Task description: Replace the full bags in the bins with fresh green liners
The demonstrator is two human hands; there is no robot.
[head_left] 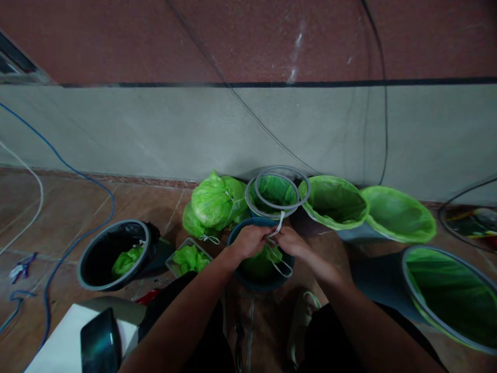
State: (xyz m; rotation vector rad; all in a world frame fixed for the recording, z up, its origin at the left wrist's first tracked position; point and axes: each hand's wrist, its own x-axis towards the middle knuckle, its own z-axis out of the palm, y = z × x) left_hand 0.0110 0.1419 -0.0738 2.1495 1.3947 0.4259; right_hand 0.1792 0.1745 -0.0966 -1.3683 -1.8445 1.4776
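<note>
Above a blue bin between my legs, my two hands are close together. My left hand is closed on a white drawstring. My right hand, a little to its right, also pinches the drawstring, and a loose white loop hangs down below. Inside the bin, under my fingers, lies a green plastic bag with its top gathered. The exact crossing of the string is partly hidden by my fingers.
Filled green bags lie against the wall. Beside them stand lined bins and grey rings. A black-lined bin and a small basket are left. A phone rests on a white surface; a blue cable crosses the floor.
</note>
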